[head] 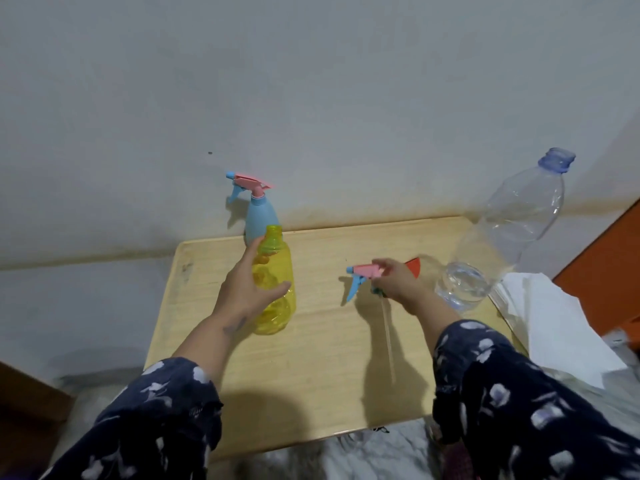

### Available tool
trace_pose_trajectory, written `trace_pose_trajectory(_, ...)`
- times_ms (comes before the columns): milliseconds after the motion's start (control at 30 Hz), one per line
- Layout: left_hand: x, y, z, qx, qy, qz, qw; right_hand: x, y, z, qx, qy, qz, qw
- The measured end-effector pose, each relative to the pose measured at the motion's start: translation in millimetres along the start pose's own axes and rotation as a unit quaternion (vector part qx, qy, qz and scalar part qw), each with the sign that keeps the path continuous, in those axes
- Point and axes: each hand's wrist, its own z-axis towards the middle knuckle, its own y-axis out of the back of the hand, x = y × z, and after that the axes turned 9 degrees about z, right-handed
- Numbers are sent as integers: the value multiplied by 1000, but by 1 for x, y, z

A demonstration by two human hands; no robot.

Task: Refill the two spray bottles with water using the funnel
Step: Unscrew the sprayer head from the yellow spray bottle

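Observation:
A yellow spray bottle (277,289) stands upright on the wooden table (329,358) with its neck uncapped. My left hand (247,289) is wrapped around its side. My right hand (398,285) holds the removed pink and blue spray head (362,273) above the table, its thin dip tube (388,337) hanging down. A blue spray bottle (258,216) with its pink head on stands at the table's back edge. A red funnel (414,266) lies behind my right hand, mostly hidden. A large clear water bottle (502,237), uncapped, stands at the right with a little water at its bottom.
A grey wall rises right behind the table. White paper or cloth (554,320) lies off the table's right edge, with an orange surface (609,251) behind it. Light bedding (346,455) shows below the table's front edge.

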Motion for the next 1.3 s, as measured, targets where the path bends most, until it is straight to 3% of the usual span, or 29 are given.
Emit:
trace_pose_trajectory(133,-3,-11,4,0,-10,-10,1000,-30,-6,5,-16,-15,-20,1000)
trace_pose_trajectory(367,-17,-27,11,-2,-20,-21,1000,-38,-12,8,-53,50,-119,990)
trace_pose_trajectory(533,-30,-34,17,-4,-18,-29,999,-23,4,17,-212,147,-251,933)
trace_pose_trajectory(600,-35,-37,19,-4,-16,-31,999,-21,13,25,-232,134,-278,923)
trace_pose_trajectory(733,-41,-47,22,-1,-6,-34,999,-31,22,44,-182,45,-284,940)
trace_pose_trajectory(1100,-40,-67,16,14,16,-48,999,-32,20,59,-227,36,-151,961)
trace_pose_trajectory(1300,-39,-68,11,14,17,-48,999,-36,17,54,-238,87,-111,961)
